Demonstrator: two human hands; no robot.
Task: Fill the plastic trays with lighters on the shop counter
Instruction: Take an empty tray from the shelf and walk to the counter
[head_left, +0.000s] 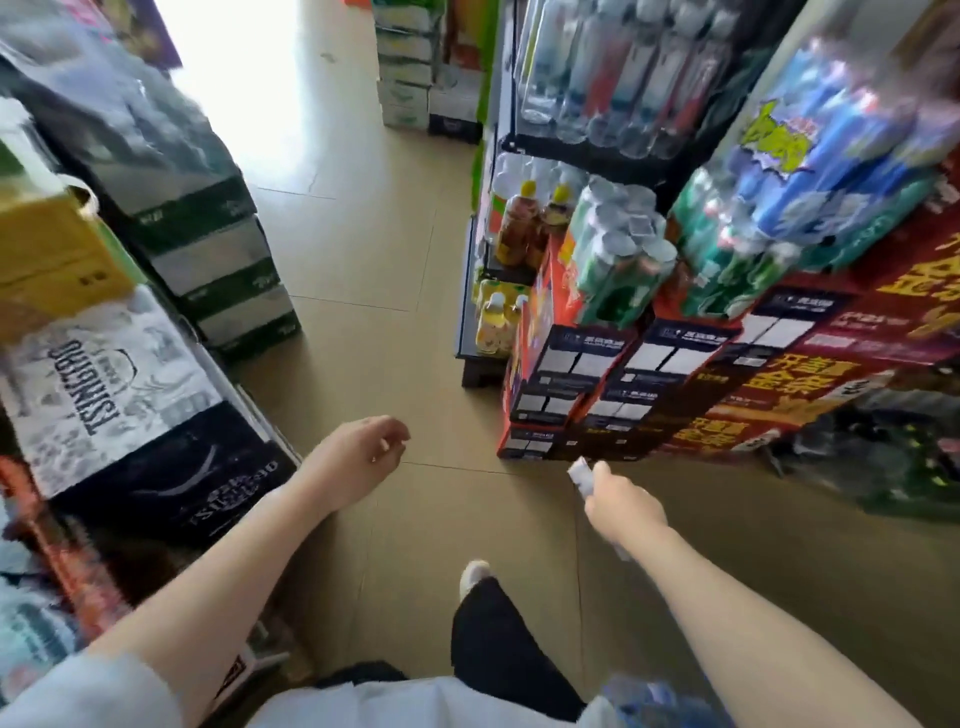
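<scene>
I look down a shop aisle, and no counter or lighters are in view. My right hand (621, 501) is closed around a pale, translucent plastic piece (581, 477). It sticks out past my fingers and shows again under my wrist; blur hides what it is exactly. My left hand (363, 452) hangs over the floor with its fingers loosely curled and nothing in it. One leg in dark trousers with a light shoe (474, 574) is stepping forward between my arms.
Stacked beer cartons (119, 384) and green crates (218, 260) line the left side. On the right stand red and dark boxes (623, 384), shrink-wrapped cans (618, 249) and bottle shelves (623, 67). A tan tiled floor (374, 249) runs ahead towards more stacked boxes (410, 67).
</scene>
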